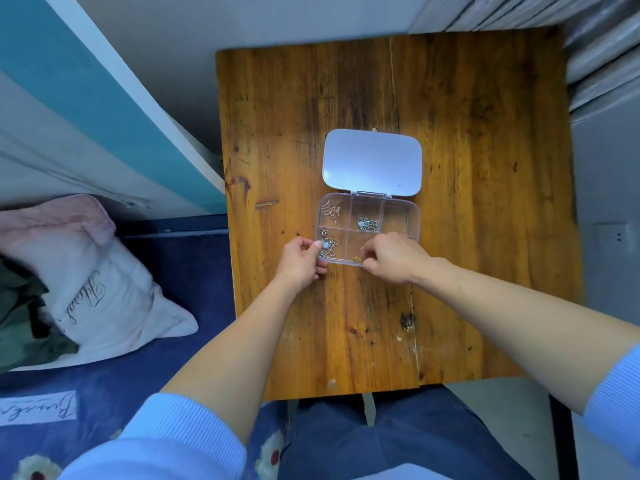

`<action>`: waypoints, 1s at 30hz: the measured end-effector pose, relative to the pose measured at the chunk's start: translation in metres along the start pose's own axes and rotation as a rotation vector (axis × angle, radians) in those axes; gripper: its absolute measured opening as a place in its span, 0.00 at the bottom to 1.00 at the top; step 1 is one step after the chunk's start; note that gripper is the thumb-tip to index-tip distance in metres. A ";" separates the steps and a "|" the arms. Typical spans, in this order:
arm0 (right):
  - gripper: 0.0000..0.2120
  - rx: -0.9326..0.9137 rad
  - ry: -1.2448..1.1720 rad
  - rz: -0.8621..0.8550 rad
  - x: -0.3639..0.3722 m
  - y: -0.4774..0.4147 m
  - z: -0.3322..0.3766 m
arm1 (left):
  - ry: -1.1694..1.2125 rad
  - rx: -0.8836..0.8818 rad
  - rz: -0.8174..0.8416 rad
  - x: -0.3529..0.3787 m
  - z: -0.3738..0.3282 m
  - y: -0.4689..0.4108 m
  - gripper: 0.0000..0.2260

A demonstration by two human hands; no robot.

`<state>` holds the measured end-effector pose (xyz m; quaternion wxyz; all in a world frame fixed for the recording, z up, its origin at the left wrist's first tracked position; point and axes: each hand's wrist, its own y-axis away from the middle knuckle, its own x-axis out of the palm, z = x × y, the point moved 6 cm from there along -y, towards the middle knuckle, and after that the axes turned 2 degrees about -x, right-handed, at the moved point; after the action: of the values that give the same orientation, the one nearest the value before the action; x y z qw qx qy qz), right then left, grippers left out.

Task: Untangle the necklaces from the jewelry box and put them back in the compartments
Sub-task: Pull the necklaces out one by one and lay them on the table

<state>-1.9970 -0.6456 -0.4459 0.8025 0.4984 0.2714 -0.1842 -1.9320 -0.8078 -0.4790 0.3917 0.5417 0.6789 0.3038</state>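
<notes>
A clear plastic jewelry box lies open on the wooden table, its white lid folded back. A rose-gold necklace sits in the back left compartment. A silver necklace lies in the back middle one. Another silver necklace with a pale pendant fills the front left compartment. A small gold piece lies in the front middle compartment. My left hand grips the box's front left corner. My right hand reaches into the front middle compartment, fingers pinched; what they hold is hidden.
The small wooden table stands in front of my knees. A bed with a blue floral sheet and a pillow lies to the left. A dark stain marks the table near the front.
</notes>
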 end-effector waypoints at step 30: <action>0.10 0.559 -1.179 -0.342 0.037 0.123 -0.165 | -1.113 0.957 0.037 0.145 -0.061 0.075 0.10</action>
<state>-1.9399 -0.4439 -0.4416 0.6168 0.4534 -0.1946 -0.6133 -1.9626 -0.6490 -0.4143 0.3941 0.7388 0.4286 -0.3392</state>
